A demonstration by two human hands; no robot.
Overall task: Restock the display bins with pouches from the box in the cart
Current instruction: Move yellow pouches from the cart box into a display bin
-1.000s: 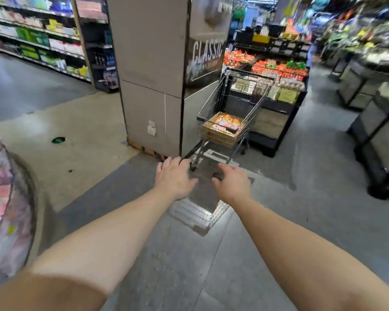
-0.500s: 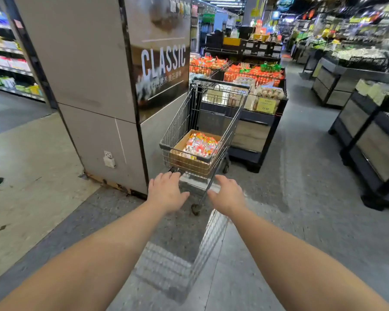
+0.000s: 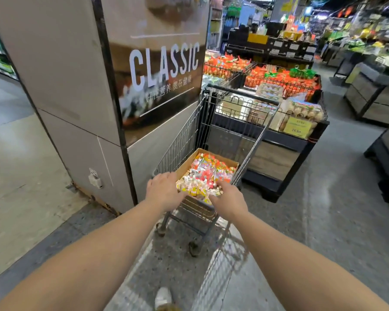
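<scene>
Box (image 3: 189,163) of pouches (image 3: 208,176) in cart (image 3: 184,140): directly ahead of both hands, long axis running away. Left hand (image 3: 163,191) and right hand (image 3: 228,199) at near edge, equally close, fingers loosely spread, holding nothing. Display bins (image 3: 279,86) beyond.

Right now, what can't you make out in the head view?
- Left hand and right hand: the backs hide the fingers' grip at the cart.
- Pouches in the box: print blurred, count unclear.
- Yellow price sign: too small.
- Cart's far wheels: hidden by its basket.
- Shoe: partly cut off by the bottom edge.
</scene>
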